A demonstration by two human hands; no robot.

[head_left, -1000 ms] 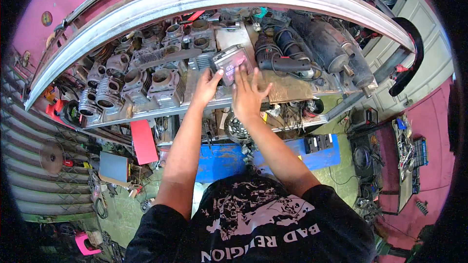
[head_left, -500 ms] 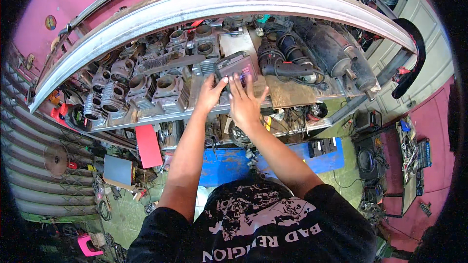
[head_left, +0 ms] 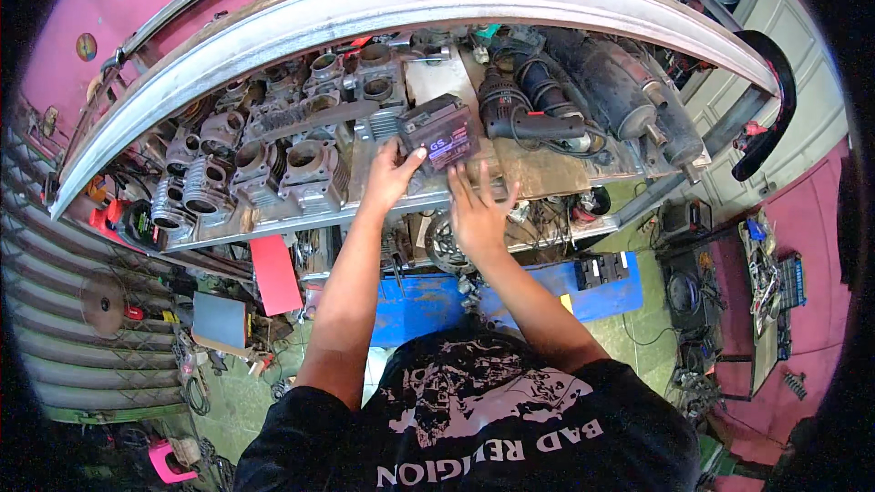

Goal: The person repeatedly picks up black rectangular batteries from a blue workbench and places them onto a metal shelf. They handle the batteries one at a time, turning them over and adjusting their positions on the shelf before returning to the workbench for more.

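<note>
Head view: left hand (head_left: 390,178) grips the battery (head_left: 439,132) on the shelf (head_left: 547,173); right hand (head_left: 476,214) spread open just below (no second grip), so it could tip off.

1. Bright, even daylight fills the scene, and the colours look strong and saturated.
2. Shadows are soft; the darkest areas sit under the shelf (head_left: 301,223) of engine parts and among the clutter on the floor.
3. A mild sheen shows on the metal engine cylinders (head_left: 305,162), without harsh glare.
4. Heavy fisheye distortion bends the long grey beam (head_left: 383,9) into an arc.
5. The corners are black outside the circular picture.
6. The centre is sharp; detail softens and smears toward the rim.
</note>
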